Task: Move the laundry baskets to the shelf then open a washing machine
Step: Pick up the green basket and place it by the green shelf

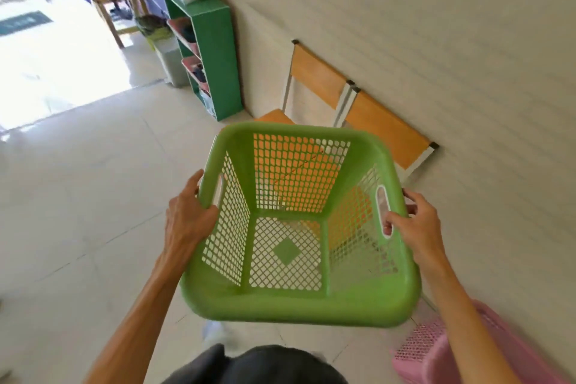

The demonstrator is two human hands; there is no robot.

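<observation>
Right now the green basket (299, 227) is off the floor, empty, with the left hand (187, 215) clamped on one handle and the right hand (414, 224) on the other. Best carried level to the green shelf (215, 56) ahead, clear of the chairs (358, 103); the pink basket (467, 349) waits.

The green laundry basket (299, 299) looks like smooth moulded plastic with a soft sheen, its walls and floor pierced into open lattice, and the pink laundry basket (442, 352) beside it shows the same perforated plastic in a matt finish. The 2 chairs (352, 97) by the wall have flat, matt wooden backs and seats on pale metal tube frames with dark end caps. The floor tiles (93, 196) are smooth and faintly glossy, the wall (436, 25) is matt and finely ribbed, and the green shelf (218, 56) has a flat painted look.
</observation>
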